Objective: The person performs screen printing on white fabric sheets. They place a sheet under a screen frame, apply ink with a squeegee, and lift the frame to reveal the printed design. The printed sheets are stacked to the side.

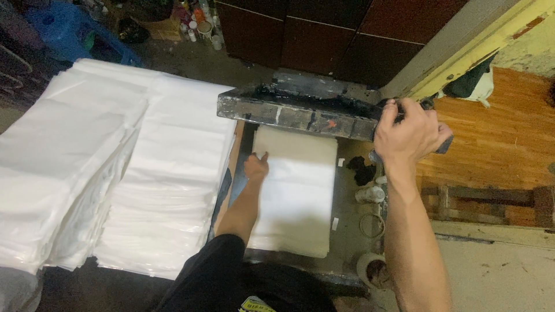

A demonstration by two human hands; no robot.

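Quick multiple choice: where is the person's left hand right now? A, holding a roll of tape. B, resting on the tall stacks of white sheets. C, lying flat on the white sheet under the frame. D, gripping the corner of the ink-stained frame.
C: the left hand lies flat on the white sheet, while the right hand grips the ink-stained frame.

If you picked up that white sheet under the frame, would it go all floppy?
Probably floppy: the white sheet looks very thin and lies flat under the left hand. Likely light and a bit slippery too, like the glossy white stacks beside it.
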